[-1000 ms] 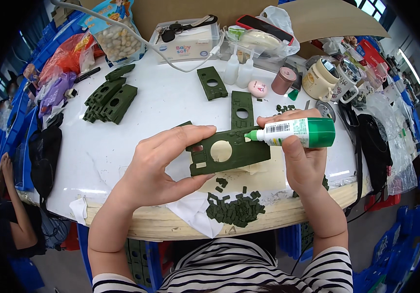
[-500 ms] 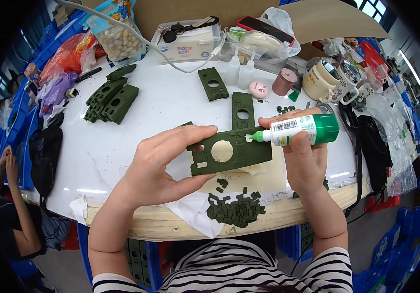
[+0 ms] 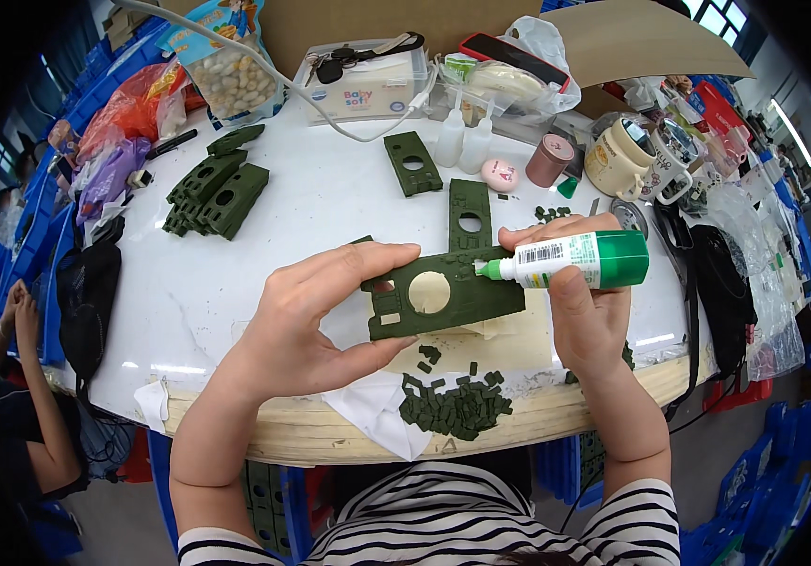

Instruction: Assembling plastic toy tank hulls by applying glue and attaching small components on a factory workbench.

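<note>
My left hand (image 3: pixel 297 316) is closed on the left end of a dark green plastic model hull plate (image 3: pixel 467 307), thumb along its near edge and fingers over the far one. The plate has a large round hole and small square openings. In my right hand (image 3: pixel 589 316) is a white glue bottle (image 3: pixel 556 261) with a green base, lying nearly level. Its green nozzle touches or nearly touches the plate by a small opening right of the round hole. Just beyond the plate lies another green hull plate (image 3: pixel 470 203). A heap of small green plastic pieces (image 3: pixel 457 406) sits below it, near the table edge.
A stack of green hull parts (image 3: pixel 217 193) lies at the left, and a single one (image 3: pixel 412 163) farther back. Two squeeze bottles (image 3: pixel 462 137), a pink tin (image 3: pixel 550 158) and a cream mug (image 3: pixel 618 156) stand behind. A white cable (image 3: pixel 330 118) crosses the back. Another person's hands (image 3: pixel 17 316) show far left.
The glue bottle's nozzle has shifted very slightly to the left and down along the plate. My left hand and the hull plate stay in place.
</note>
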`<state>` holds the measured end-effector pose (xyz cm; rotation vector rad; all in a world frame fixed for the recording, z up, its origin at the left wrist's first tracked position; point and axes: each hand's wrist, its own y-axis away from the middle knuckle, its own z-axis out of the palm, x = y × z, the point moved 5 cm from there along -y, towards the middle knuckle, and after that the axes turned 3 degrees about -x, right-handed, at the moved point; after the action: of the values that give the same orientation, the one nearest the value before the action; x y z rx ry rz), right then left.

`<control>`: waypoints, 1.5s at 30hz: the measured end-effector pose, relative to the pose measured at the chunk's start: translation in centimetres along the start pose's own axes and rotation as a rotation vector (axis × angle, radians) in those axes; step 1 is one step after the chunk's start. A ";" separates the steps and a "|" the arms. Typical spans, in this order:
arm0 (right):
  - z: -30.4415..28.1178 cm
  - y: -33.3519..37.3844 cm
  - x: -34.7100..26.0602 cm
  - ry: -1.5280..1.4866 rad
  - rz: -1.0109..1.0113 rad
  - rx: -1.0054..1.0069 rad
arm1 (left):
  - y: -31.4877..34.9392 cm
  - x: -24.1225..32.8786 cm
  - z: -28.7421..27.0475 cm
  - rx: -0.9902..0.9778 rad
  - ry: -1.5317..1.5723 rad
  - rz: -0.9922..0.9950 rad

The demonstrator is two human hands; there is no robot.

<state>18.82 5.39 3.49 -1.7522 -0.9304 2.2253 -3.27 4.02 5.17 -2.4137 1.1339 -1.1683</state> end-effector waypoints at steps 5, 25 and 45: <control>-0.1 0.0 0.0 0.057 -0.003 -0.011 | 0.0 0.0 0.0 0.004 0.005 0.000; -0.2 0.5 1.3 -0.330 0.309 0.064 | 0.5 -3.3 1.4 0.145 1.080 -0.328; 2.3 1.3 1.0 -0.001 0.002 -0.193 | 1.5 -0.5 4.6 -0.470 1.166 -0.467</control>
<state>16.75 4.03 2.18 -1.8302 -1.1792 2.2025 -0.85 2.79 1.08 -2.2944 1.1651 -2.9721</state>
